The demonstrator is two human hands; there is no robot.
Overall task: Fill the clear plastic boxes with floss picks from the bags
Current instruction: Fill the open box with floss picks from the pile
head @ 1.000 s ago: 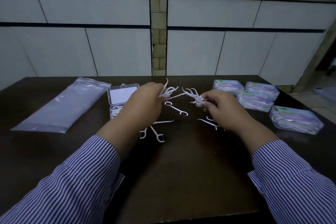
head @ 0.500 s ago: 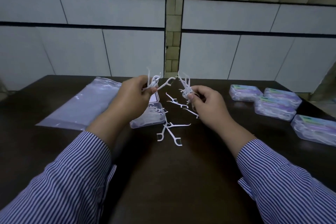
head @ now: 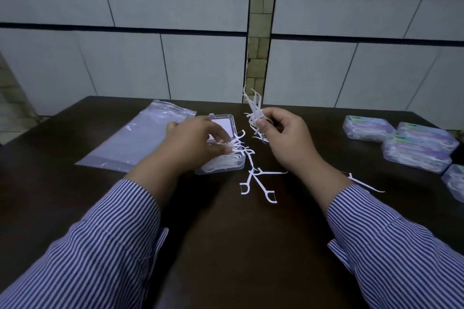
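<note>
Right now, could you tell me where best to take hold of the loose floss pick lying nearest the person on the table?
Probably by the thin straight handle of the floss pick, pinched from above across its width. It lies flat on the dark table, its forked head toward the person and its upper end crossing another pick, so grip mid-handle below the crossing.

Left hand point(head: 198, 142) is reaching forward, palm down, fingertips pinching together; right hand point(head: 283, 137) is hovering raised, fingers curling in a pinch; both forearms are extending in striped sleeves point(head: 105, 246).

Dark tabletop point(head: 226, 246) – smooth, faintly glossy wood. Open box point(head: 233, 121) of clear, shiny plastic; floss picks point(head: 258, 183) white matt plastic; bag point(head: 133, 140) – crinkled glossy film; striped cloth sleeves point(head: 100, 258).
</note>
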